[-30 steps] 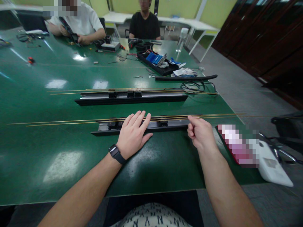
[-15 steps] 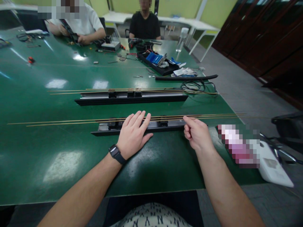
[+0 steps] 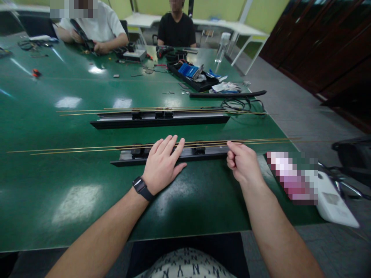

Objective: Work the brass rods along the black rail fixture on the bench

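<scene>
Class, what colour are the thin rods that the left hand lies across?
The thin rods are golden, seen best in the head view.

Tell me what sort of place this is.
Probably a workshop: a glossy green table bears two long black-and-silver metal rails with thin gold-coloured rods along them, and a white-shirted person across it holds a black device.

Letter-patterned shirt (image 3: 187,262), just beyond the near edge of the table (image 3: 203,212): dark capitals N and Y, repeated over pale fabric. Grey label (image 3: 332,199), toward the table's right side: too small to read.
</scene>
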Demonstrator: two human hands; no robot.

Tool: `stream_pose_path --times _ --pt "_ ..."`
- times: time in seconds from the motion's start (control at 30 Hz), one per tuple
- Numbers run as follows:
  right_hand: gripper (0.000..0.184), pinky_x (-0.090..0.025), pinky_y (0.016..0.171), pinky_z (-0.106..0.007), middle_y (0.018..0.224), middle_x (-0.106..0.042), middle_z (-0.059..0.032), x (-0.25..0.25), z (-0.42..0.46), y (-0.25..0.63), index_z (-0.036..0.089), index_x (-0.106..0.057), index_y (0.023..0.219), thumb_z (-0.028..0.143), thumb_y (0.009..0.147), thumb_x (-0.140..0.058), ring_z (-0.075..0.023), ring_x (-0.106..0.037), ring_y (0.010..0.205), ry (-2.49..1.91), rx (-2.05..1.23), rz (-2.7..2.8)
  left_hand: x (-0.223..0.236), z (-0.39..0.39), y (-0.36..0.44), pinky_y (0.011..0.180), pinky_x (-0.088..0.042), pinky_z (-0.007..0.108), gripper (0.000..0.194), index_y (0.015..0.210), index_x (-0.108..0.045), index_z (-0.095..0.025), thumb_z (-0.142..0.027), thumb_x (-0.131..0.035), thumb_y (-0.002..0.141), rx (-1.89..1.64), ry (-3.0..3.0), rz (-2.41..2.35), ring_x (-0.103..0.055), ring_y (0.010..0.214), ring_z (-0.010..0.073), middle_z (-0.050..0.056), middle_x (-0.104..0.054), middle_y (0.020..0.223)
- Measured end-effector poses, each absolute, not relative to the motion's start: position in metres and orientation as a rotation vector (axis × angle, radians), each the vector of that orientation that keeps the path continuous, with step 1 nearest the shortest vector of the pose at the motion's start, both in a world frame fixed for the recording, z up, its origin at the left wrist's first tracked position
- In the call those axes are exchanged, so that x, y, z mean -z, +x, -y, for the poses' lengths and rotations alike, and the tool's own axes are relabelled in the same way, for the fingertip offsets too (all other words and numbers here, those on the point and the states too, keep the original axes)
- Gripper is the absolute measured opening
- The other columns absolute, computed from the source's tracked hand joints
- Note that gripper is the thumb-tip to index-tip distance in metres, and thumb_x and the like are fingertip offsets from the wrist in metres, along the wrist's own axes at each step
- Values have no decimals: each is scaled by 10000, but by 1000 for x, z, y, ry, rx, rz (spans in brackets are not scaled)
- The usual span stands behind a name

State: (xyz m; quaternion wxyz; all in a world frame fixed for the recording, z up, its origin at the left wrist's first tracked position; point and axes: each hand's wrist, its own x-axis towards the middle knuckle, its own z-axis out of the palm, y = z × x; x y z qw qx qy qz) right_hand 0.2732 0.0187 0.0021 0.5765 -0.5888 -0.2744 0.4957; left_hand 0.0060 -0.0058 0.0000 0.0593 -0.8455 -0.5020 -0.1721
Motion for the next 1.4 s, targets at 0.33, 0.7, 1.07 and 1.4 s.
stream_pose_path --times 0.33,0.7,1.07,1.4 --pt "330 -209 268 -145 459 -503 74 -3 -20 275 199 -556 773 329 745 -858 -56 -378 299 -1381 -1161 626 -1 7 7 1272 -283 508 690 1578 -448 -160 -469 -599 980 502 -2540 1518 -369 1538 344 172 -450 1627" --pt "323 -204 266 -146 446 -501 67 -3 -20 273 197 -545 741 313 747 -847 -57 -371 290 -1378 -1153 629 1 8 12 1290 -250 509 725 1586 -419 -113 -457 -603 976 588 -2544 1481 -360 1546 337 159 -479 1611" --pt "338 -194 273 -153 458 -516 60 -3 -19 272 197 -544 729 345 752 -848 -60 -377 290 -1386 -1161 669 5 6 14 1276 -286 477 669 1568 -433 -85 -433 -555 1010 585 -2599 1411 -413 1519 311 163 -452 1629" --pt "364 -195 271 -154 450 -508 65 -2 -18 268 199 -544 750 370 740 -865 -59 -372 291 -1397 -1202 680 5 6 15 1268 -300 480 681 1581 -425 -112 -435 -569 999 594 -2601 1423 -402 1525 314 156 -446 1634"
